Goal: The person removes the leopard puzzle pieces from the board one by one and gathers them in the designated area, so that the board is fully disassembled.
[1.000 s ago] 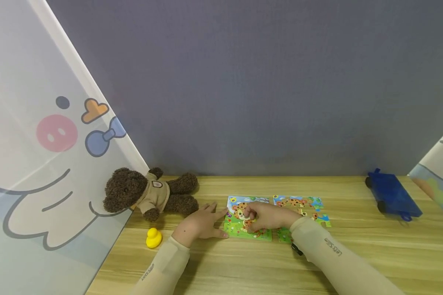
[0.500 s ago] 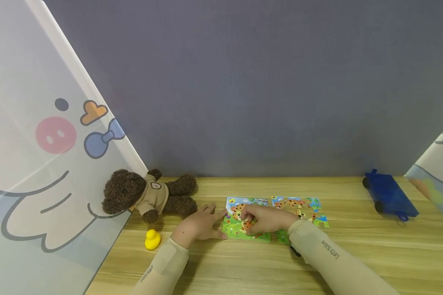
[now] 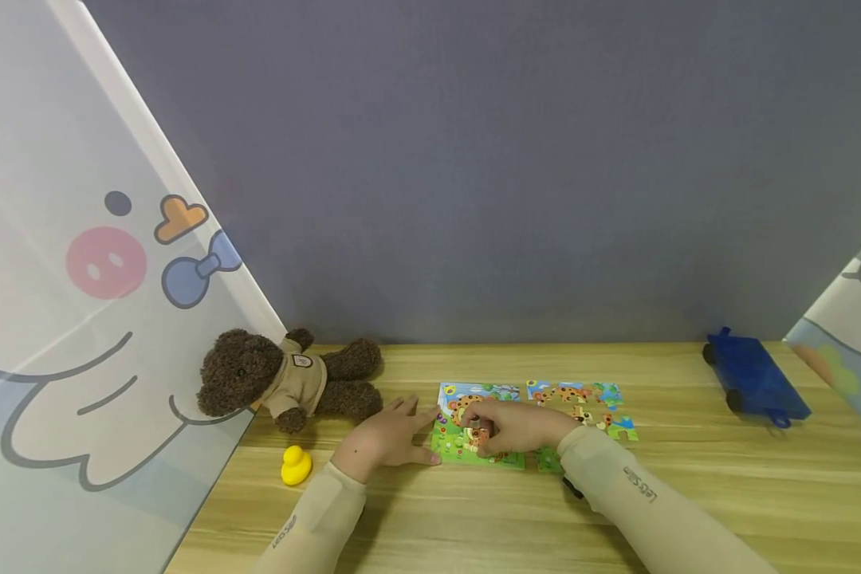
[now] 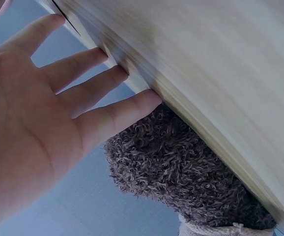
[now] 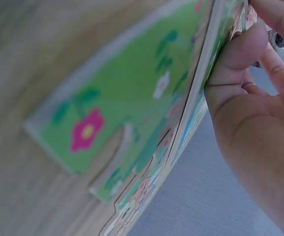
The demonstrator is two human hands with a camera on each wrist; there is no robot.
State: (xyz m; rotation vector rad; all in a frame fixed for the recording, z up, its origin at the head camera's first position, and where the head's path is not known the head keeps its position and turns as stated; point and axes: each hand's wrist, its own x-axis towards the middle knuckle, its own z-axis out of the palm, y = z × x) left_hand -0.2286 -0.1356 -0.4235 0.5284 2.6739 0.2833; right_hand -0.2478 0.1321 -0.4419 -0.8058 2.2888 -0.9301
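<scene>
In the head view a jigsaw puzzle board (image 3: 450, 454) with a spotted cartoon leopard on green grass lies flat on the table. My left hand (image 3: 391, 437) rests flat at its left edge, fingers spread; its palm (image 4: 24, 128) and straight fingers fill the left wrist view. Over the middle of the board my right hand (image 3: 520, 426) is bent, thumb and index finger pinching a small brownish puzzle piece (image 3: 479, 424). In the right wrist view the right hand's (image 5: 260, 103) thumb is at the board's edge and the fingertips are partly cut off.
Right of the board lie several puzzle pieces (image 3: 584, 416), partly under the right forearm; a green one (image 5: 122, 93) is close in the right wrist view. A brown teddy bear (image 3: 304, 383), a yellow rubber duck (image 3: 296, 465) and a blue toy cart (image 3: 756, 376) stand or lie around.
The right hand's thumb and fingers have shifted slightly over the board, and a brownish piece now shows between them. The left hand stays in place. The view shifts a little.
</scene>
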